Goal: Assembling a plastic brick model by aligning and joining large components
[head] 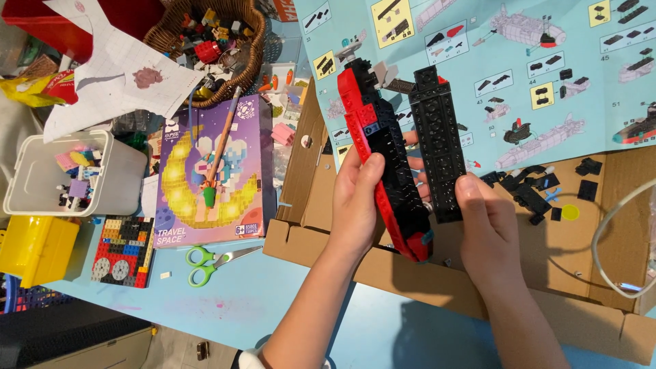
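Head view, one frame. I see the left hand clamped around a long red-and-black brick hull, thumb on the near side, fingers wrapped behind; the hull is held tilted above the cardboard tray. The right hand pinches the lower end of a long black studded plate assembly, its grip closed on it, held just beside the hull and roughly parallel to it. I cannot tell whether the two pieces touch.

Judgement on progress: both sub-assemblies look largely built but are not yet joined. Loose black bricks lie in the tray near the right hand, so parts remain unused. The blue instruction sheet lies open behind the hands. Green scissors rest on the tabletop, well apart.
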